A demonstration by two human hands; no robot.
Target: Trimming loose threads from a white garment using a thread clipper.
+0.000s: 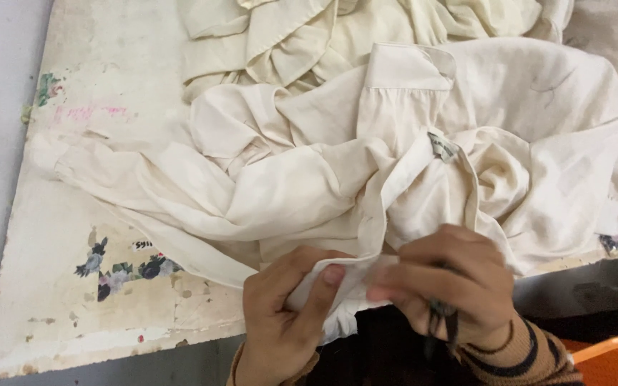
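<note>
Two hands: both yours, low in the head view, pinching one edge of the cream garment point(395, 179).
Left hand point(287, 314): fingers together on a fold of the hem, thumb pressed flat on top of the cloth.
Right hand point(445, 286): fingers curled and closed on the same edge, just right of the left hand; a small dark tool point(441, 318) hangs from this grip, too hidden for you to tell its kind.
Garment position: heaped on the surface point(109, 300), its near edge drawn off the front rim into your hands.
Landmark: grey tag point(441, 146) on the garment; your hands sit below it, the cuffed sleeve point(405, 75) above it.
Second cloth pile point(287, 36): beyond the tag, touching the garment.
Risk 1: dark tool lies against loose folds; a closed grip could catch a layer you did not mean to.
Risk 2: bulk rests above the tag, so pulling the edge may drag the heap off the rim.
Risk 3: folds overlap, so you could be holding two layers as one.
</note>
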